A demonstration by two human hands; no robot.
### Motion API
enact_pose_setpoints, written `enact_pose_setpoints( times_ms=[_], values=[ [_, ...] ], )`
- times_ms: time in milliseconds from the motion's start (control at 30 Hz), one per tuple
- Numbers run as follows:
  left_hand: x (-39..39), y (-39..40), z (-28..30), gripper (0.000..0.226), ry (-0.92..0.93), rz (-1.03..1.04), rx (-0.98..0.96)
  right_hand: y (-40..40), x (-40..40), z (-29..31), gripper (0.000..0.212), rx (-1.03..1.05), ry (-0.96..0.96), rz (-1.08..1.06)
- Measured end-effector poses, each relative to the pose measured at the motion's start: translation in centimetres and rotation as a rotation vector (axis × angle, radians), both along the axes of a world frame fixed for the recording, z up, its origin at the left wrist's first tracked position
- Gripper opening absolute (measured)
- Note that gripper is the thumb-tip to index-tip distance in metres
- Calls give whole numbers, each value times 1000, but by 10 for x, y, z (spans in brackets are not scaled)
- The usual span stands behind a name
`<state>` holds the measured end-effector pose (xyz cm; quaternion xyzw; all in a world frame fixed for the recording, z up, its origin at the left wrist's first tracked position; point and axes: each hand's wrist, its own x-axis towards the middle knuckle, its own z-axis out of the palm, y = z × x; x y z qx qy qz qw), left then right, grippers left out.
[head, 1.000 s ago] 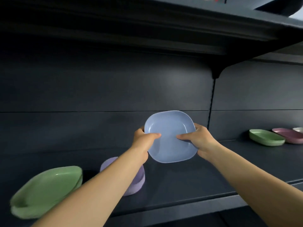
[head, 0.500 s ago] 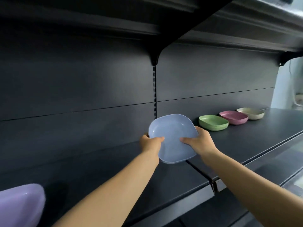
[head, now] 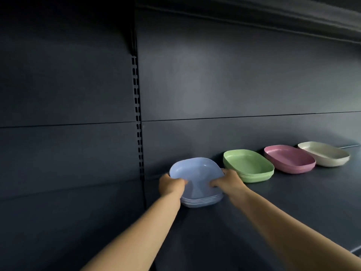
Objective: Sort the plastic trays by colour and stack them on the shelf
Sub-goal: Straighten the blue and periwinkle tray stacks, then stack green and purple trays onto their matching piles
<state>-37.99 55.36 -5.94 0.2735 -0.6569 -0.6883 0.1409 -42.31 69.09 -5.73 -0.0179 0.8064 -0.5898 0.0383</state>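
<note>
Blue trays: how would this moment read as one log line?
blue stack on shelf | left hand, right hand grip it | beside green stack

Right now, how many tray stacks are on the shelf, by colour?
Blue tray stack: 1, held at both sides by the left hand and right hand
Green tray stack: 1
Pink tray stack: 1
Cream tray stack: 1
Total: 4 stacks in a row on the shelf. The number of trays in each stack cannot be counted.
</note>
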Motion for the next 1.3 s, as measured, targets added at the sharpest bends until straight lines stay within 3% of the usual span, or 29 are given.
enact_pose_setpoints(
  times_ms=[233,433,633,867,967,1033,1100,1167,1300],
  values=[
    [-48,-4,-17,24,-10,66,-105,-3,-59,-18,35,-127,-87,67],
    [-59,-10,-19,28,-37,36,-150,-3,-62,-16,46,-108,-19,164],
    [-59,-14,-20,37,-63,6,-152,-4,-58,-12,48,-37,51,200],
    [-53,-14,-20,30,-23,-4,-116,-3,-53,-10,45,-50,48,148],
    [-41,-27,-11,18,2,-134,-135,-4,-43,0,40,187,230,106],
    [-25,-46,5,17,4,-226,-262,-6,-31,15,62,472,349,105],
    [-2,-73,26,46,-23,-307,-464,-13,-12,35,81,648,437,140],
    [28,-101,50,57,-73,-400,-695,-27,11,54,85,754,508,196],
    [105,-160,91,58,-221,-510,-1157,-74,73,84,86,910,635,299]
  ],
)
